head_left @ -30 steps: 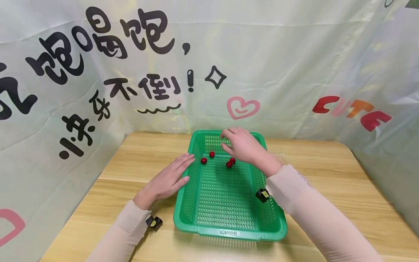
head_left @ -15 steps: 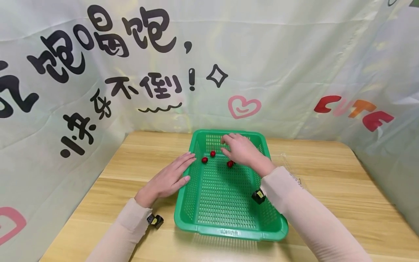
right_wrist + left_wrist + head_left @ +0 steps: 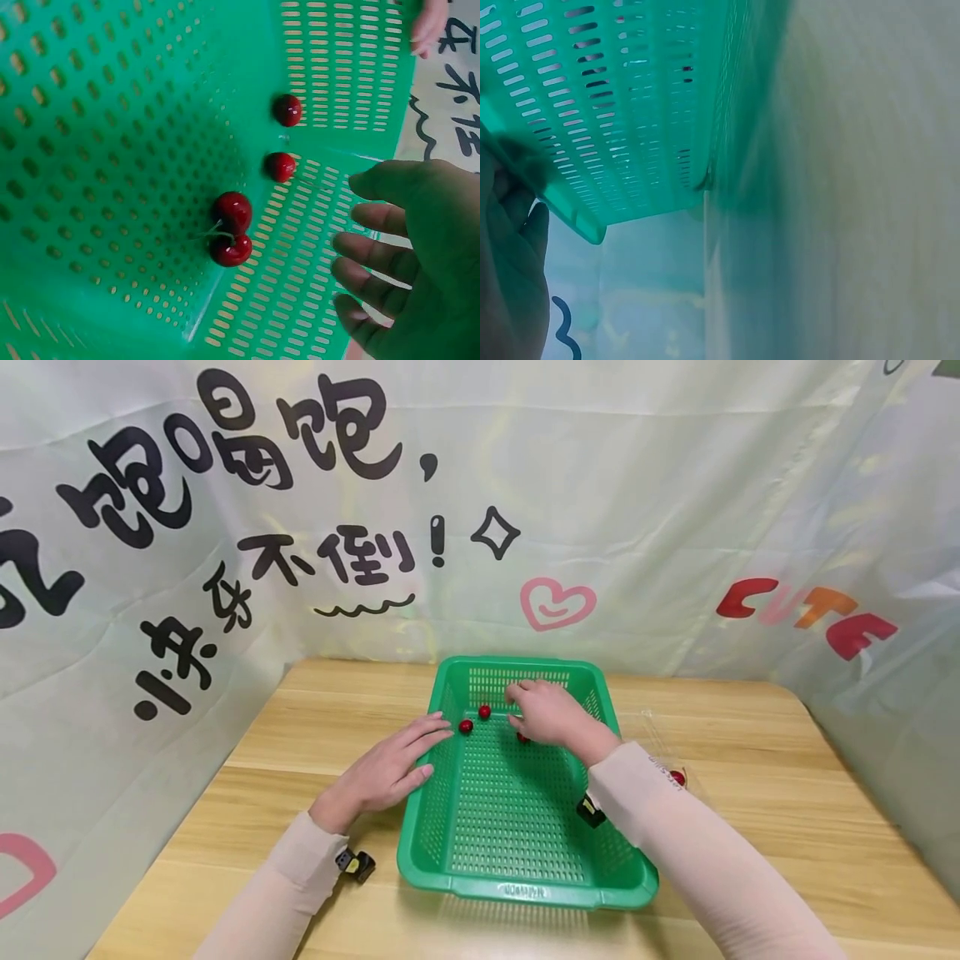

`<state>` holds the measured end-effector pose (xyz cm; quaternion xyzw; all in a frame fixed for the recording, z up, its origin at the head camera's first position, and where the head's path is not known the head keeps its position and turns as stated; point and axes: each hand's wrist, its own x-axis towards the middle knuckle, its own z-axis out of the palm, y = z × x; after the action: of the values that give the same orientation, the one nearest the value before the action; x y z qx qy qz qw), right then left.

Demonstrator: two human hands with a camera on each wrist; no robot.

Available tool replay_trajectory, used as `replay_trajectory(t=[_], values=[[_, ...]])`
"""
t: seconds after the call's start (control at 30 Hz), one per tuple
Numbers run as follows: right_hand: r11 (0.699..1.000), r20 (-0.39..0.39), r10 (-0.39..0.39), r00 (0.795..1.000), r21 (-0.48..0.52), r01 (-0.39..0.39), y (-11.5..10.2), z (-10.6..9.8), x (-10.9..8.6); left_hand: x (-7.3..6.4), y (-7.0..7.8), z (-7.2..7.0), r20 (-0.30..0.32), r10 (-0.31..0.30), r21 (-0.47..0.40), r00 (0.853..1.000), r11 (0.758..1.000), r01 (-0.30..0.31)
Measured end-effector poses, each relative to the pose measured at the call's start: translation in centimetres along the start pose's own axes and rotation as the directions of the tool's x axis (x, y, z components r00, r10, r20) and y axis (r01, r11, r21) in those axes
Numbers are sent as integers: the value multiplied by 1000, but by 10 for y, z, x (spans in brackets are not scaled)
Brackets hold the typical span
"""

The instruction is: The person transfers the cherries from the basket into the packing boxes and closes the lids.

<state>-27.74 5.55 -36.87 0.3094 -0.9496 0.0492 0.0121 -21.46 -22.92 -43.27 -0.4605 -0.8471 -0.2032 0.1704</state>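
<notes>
A green plastic basket [image 3: 525, 891] holds several dark red cherries. In the right wrist view a pair of cherries, one above [image 3: 232, 211] and one below [image 3: 231, 250], lies with a green stem on the basket floor. Two more, a cherry [image 3: 280, 166] and another cherry [image 3: 286, 110], sit by the far wall. My right hand [image 3: 551, 714] is lowered inside the far half of the basket, fingers loosely bent and apart, holding nothing, above the pair. My left hand [image 3: 386, 768] rests on the basket's left rim with straight fingers.
A clear plastic container [image 3: 693, 783], partly behind the right sleeve, stands right of the basket with a red cherry [image 3: 677, 777] showing. The wooden table [image 3: 322, 718] ends at a printed cloth backdrop [image 3: 645, 527].
My right hand has moved down into the basket and slightly toward me, covering part of the cherry pair. The sleeve has shifted left, uncovering the cherry in the clear container. My left hand stays put.
</notes>
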Motion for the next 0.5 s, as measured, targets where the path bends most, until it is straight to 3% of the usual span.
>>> replay_trajectory(t=[0.2, 0.5], values=[[999, 147, 40, 988, -35, -35, 0, 7, -1, -1, 2, 1, -9, -12, 18, 1000, 1000, 12], [996, 251, 76, 965, -54, -64, 1, 13, 0, -1, 4, 0, 6, -43, 57, 999, 997, 42]])
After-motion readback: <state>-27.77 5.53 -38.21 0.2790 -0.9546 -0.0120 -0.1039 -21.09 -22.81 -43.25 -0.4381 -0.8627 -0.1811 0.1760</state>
